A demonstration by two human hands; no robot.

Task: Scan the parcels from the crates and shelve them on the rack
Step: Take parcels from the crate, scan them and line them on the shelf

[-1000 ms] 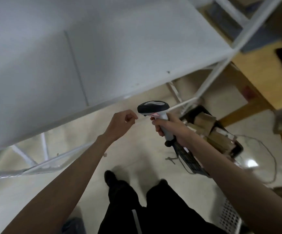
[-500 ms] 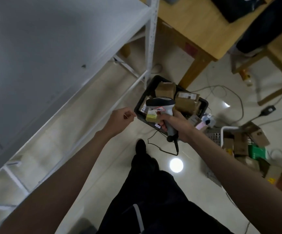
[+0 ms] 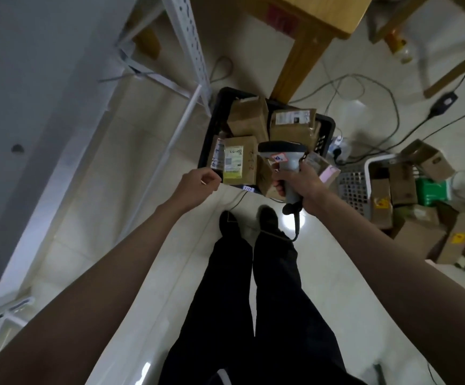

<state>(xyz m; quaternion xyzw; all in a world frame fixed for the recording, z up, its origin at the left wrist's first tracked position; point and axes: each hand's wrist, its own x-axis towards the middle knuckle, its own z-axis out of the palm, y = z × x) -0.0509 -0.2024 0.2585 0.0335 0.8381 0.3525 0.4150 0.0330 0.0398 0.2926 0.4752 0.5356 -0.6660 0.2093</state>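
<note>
A black crate on the floor ahead holds several brown cardboard parcels, among them one with a yellow-white label. My right hand grips the handle of a grey barcode scanner above the crate's near right corner. My left hand hovers at the crate's near left edge with loosely curled fingers and holds nothing. The white metal rack stands to the left, its grey shelf board filling the upper left.
A white crate with more parcels and a green box sits at the right, with loose boxes beside it. A wooden table leg rises behind the black crate. Cables trail across the pale tiled floor. My legs and shoes are below centre.
The view has swung down from the rack shelf to the black crate. Both hands now hang over the crate's near edge, the scanner still in my right hand.
</note>
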